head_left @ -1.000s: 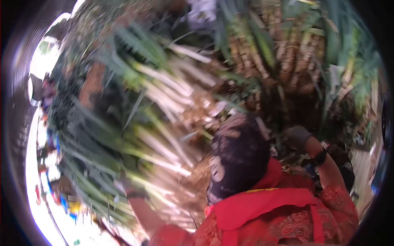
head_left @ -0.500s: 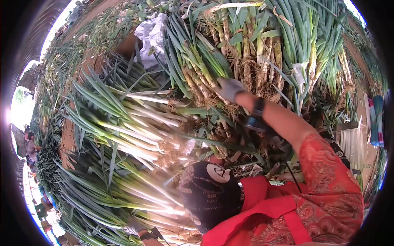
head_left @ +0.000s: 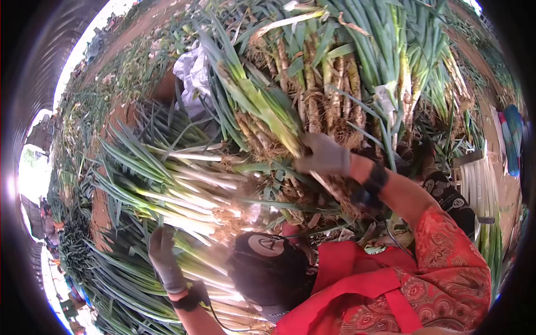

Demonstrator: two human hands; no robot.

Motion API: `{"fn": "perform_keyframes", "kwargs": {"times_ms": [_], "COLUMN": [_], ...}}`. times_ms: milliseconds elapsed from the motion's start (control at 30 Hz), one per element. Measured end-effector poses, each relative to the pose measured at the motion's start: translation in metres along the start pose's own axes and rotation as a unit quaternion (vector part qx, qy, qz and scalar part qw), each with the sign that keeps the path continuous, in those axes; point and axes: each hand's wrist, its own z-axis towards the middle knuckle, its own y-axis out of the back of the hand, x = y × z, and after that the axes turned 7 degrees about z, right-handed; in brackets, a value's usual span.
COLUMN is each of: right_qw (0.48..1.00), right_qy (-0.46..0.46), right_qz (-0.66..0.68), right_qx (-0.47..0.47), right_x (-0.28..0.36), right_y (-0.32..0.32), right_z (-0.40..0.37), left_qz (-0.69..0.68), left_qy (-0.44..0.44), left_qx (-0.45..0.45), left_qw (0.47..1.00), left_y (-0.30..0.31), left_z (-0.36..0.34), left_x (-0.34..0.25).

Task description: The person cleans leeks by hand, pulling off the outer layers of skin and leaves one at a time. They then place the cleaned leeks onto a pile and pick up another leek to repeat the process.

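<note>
My right hand, in a grey glove, is closed around the root end of a green onion. Its long leaves stretch to the upper left over a bunch of soil-stained onions. My left hand, also gloved, is raised at the lower left, fingers extended, with nothing visible in it. Near it lies a pile of peeled green onions with white stems, their roots pointing right. More peeled onions lie below, partly hidden by my black cap.
Unpeeled onions with brown stems and roots lie across the top. A white plastic bag sits at the upper left. White-stemmed onions lie at the right, close to a black printed item. Leaf scraps cover the ground.
My right hand has drawn a green onion out of the unpeeled bunch, toward me. My left hand has risen from the lower onion pile. The view has shifted slightly.
</note>
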Motion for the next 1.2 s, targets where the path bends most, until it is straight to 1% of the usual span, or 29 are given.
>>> {"fn": "perform_keyframes", "kwargs": {"times_ms": [67, 133, 167, 200, 267, 300, 400, 433, 467, 500, 533, 567, 600, 633, 667, 700, 733, 767, 800, 833, 867, 900, 933, 967, 1033, 1067, 1100, 1200], "right_qw": [0.994, 0.997, 0.998, 0.995, 0.984, 0.977, 0.959, 0.975, 0.964, 0.926, 0.862, 0.883, 0.902, 0.896, 0.891, 0.909, 0.915, 0.919, 0.921, 0.912, 0.917, 0.920, 0.920, 0.924, 0.910, 0.904, 0.890, 0.877], "right_qy": [0.092, 0.063, 0.050, 0.089, 0.167, 0.190, 0.180, 0.104, 0.041, -0.021, -0.081, -0.044, -0.011, -0.013, -0.012, 0.018, 0.016, 0.013, 0.011, -0.007, -0.008, -0.010, -0.013, -0.039, -0.033, -0.029, -0.009, 0.003], "right_qz": [0.024, 0.024, 0.025, 0.009, -0.024, -0.039, 0.015, 0.099, 0.239, 0.375, 0.501, 0.467, 0.428, 0.435, 0.438, 0.390, 0.358, 0.325, 0.289, 0.298, 0.255, 0.212, 0.169, 0.146, 0.142, 0.139, 0.143, 0.147], "right_qx": [-0.046, -0.026, -0.015, -0.031, -0.063, -0.084, -0.220, -0.168, -0.112, -0.050, 0.015, -0.023, -0.063, -0.089, -0.116, -0.147, -0.185, -0.223, -0.261, -0.282, -0.307, -0.330, -0.353, -0.351, -0.388, -0.404, -0.432, -0.458], "right_x": [0.014, 0.040, 0.048, 0.050, 0.056, 0.054, 0.042, 0.029, 0.019, 0.010, 0.003, -0.001, -0.002, -0.002, -0.001, -0.003, 0.006, 0.018, 0.026, 0.019, 0.019, 0.019, 0.018, 0.016, 0.013, 0.013, 0.015, 0.015], "right_y": [0.013, 0.031, 0.037, 0.038, 0.040, 0.037, 0.035, 0.038, 0.040, 0.039, 0.036, 0.030, 0.027, 0.025, 0.027, 0.031, 0.039, 0.048, 0.054, 0.047, 0.047, 0.048, 0.049, 0.051, 0.050, 0.048, 0.046, 0.037], "right_z": [-0.052, -0.097, -0.115, -0.130, -0.156, -0.166, -0.194, -0.209, -0.225, -0.240, -0.254, -0.263, -0.271, -0.278, -0.282, -0.282, -0.283, -0.286, -0.288, -0.284, -0.286, -0.287, -0.287, -0.290, -0.290, -0.290, -0.286, -0.278], "left_qz": [-0.002, -0.051, -0.106, -0.160, -0.179, -0.187, -0.253, -0.288, -0.323, -0.294, -0.265, -0.328, -0.331, -0.335, -0.284, -0.233, -0.181, -0.076, 0.026, 0.059, 0.083, 0.052, 0.021, 0.103, 0.049, -0.067, -0.184, -0.256], "left_qy": [-0.061, -0.118, -0.100, -0.082, -0.120, -0.171, -0.206, -0.212, -0.217, -0.231, -0.245, -0.188, -0.135, -0.081, -0.039, 0.002, 0.044, 0.013, -0.096, -0.210, -0.323, -0.174, -0.019, -0.194, -0.037, -0.087, -0.139, -0.191], "left_qx": [0.142, 0.253, 0.306, 0.356, 0.386, 0.369, 0.334, 0.323, 0.310, 0.324, 0.337, 0.347, 0.361, 0.371, 0.382, 0.388, 0.391, 0.438, 0.482, 0.492, 0.484, 0.537, 0.575, 0.462, 0.389, 0.377, 0.357, 0.257], "left_qw": [0.988, 0.959, 0.941, 0.917, 0.897, 0.894, 0.884, 0.876, 0.867, 0.869, 0.869, 0.858, 0.861, 0.862, 0.879, 0.892, 0.901, 0.896, 0.871, 0.843, 0.809, 0.824, 0.817, 0.859, 0.919, 0.920, 0.905, 0.912], "left_y": [-0.029, -0.064, -0.085, -0.104, -0.143, -0.157, -0.179, -0.187, -0.195, -0.199, -0.202, -0.210, -0.214, -0.218, -0.222, -0.227, -0.229, -0.229, -0.240, -0.262, -0.284, -0.273, -0.267, -0.284, -0.237, -0.226, -0.219, -0.209], "left_z": [-0.008, -0.028, -0.045, -0.064, -0.091, -0.102, -0.136, -0.145, -0.150, -0.152, -0.155, -0.168, -0.177, -0.187, -0.190, -0.193, -0.197, -0.209, -0.213, -0.210, -0.207, -0.223, -0.230, -0.209, -0.214, -0.205, -0.200, -0.200], "left_x": [-0.065, -0.120, -0.148, -0.172, -0.183, -0.190, -0.211, -0.210, -0.206, -0.201, -0.199, -0.199, -0.200, -0.201, -0.202, -0.205, -0.207, -0.209, -0.186, -0.135, -0.085, -0.100, -0.109, -0.085, -0.186, -0.203, -0.217, -0.263]}}
